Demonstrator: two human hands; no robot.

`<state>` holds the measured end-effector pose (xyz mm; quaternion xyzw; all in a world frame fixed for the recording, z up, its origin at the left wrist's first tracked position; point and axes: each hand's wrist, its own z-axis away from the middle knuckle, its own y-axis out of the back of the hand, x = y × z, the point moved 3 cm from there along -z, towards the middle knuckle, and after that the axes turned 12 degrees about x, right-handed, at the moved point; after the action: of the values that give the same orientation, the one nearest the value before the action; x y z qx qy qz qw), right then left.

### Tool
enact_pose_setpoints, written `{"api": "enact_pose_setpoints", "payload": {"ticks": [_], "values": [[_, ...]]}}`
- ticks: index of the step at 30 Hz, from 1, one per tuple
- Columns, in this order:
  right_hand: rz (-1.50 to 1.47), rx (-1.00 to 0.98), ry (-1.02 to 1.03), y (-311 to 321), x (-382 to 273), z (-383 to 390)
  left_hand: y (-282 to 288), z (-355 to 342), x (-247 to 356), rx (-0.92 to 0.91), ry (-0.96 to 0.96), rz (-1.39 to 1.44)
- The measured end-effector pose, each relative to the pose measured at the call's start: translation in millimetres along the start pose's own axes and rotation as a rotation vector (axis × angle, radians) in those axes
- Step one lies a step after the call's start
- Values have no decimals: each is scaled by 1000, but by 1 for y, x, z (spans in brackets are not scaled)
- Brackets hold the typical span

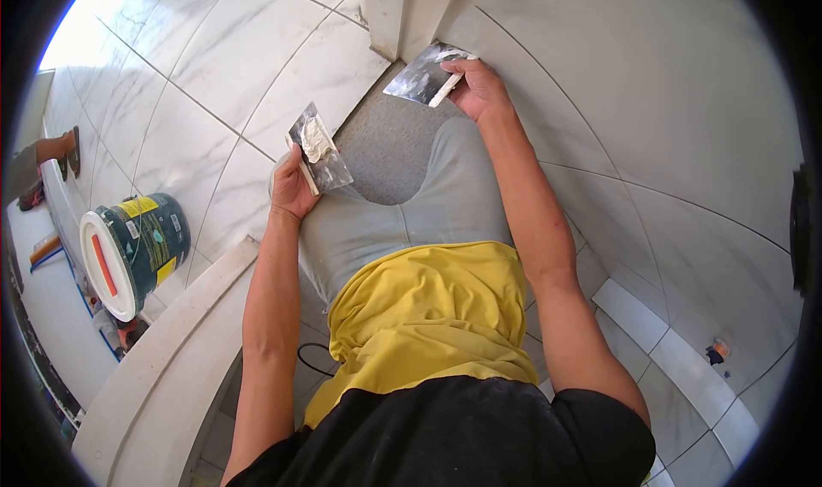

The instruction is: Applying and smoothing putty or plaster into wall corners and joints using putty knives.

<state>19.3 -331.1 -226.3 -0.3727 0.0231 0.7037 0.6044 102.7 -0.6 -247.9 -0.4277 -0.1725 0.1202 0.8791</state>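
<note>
My left hand grips a flat metal scraper by its pale handle, blade up, with a lump of white paste on it. It rests by my left knee. My right hand holds a second metal scraper, its blade lying against the lower edge of the white tiled wall, near the corner. Between the two hands lies a bare grey patch of floor. My grey trousers and yellow cloth fill the middle of the view.
A green bucket with a white lid stands on the marbled floor tiles at left. Another person's foot in a sandal shows at the far left. A pale raised curb runs along my lower left.
</note>
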Motion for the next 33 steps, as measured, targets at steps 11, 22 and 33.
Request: {"api": "enact_pose_setpoints", "payload": {"ticks": [11, 22, 33], "values": [[12, -61, 70, -25, -36, 44, 2, -3, -1, 30, -36, -6], [931, -97, 520, -11, -22, 208, -101, 63, -55, 80, -125, -159], [1528, -420, 1638, 11, -30, 285, -199, 145, -53, 104, -231, -202]]}}
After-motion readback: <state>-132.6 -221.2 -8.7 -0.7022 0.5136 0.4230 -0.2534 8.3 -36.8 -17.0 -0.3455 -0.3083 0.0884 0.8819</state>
